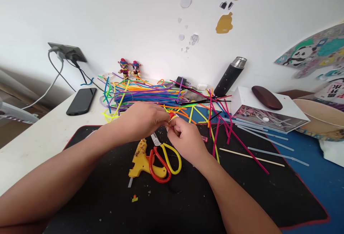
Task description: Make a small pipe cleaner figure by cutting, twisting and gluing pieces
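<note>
My left hand and my right hand meet above the black mat, both pinched on a small red and yellow pipe-cleaner piece. Just below them lie a yellow glue gun and scissors with one red and one yellow handle. A big pile of coloured pipe cleaners lies right behind the hands. A tiny yellow and orange scrap rests on the mat nearer me.
Loose pink stems, clear glue sticks and a thin wooden stick lie at the right. A phone, a black flask, two small figurines, a white box with a brown case.
</note>
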{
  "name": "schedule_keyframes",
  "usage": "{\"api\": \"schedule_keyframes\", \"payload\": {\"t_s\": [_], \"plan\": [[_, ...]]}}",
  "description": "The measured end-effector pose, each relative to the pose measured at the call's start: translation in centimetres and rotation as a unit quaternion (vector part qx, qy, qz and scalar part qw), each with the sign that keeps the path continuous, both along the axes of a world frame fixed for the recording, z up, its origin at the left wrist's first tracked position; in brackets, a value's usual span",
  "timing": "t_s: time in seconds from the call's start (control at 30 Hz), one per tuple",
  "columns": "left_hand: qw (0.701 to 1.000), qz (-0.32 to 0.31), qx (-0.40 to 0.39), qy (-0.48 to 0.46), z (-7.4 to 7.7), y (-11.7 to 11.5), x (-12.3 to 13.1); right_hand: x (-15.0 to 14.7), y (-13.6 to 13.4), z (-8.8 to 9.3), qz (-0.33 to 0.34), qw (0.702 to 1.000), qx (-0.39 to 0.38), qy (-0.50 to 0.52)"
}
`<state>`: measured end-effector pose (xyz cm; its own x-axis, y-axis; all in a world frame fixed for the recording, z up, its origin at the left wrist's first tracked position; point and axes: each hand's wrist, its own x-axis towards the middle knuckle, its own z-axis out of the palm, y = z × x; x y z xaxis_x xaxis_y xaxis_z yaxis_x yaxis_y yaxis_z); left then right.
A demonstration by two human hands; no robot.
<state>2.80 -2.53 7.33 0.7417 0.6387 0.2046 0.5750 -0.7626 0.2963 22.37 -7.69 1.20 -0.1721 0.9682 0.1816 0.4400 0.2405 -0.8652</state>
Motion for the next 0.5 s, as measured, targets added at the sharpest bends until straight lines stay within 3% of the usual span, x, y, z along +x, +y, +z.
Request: {"api": "schedule_keyframes", "payload": {"t_s": [0.13, 0.3, 0.5], "plan": [[0.991, 0.043, -0.086, -0.093, 0.0, 0.3, 0.0, 0.1, 0.3, 0.2, -0.016, 0.992, -0.046, 0.12], [0.953, 0.098, -0.196, -0.21, -0.7, 0.3, 0.6, 0.3, 0.4, 1.0, -0.03, 0.967, -0.103, 0.23], [0.92, 0.114, -0.231, -0.297, -1.3, -0.1, 1.6, 0.4, 0.6, 1.0, -0.029, 0.952, -0.109, 0.284]]}}
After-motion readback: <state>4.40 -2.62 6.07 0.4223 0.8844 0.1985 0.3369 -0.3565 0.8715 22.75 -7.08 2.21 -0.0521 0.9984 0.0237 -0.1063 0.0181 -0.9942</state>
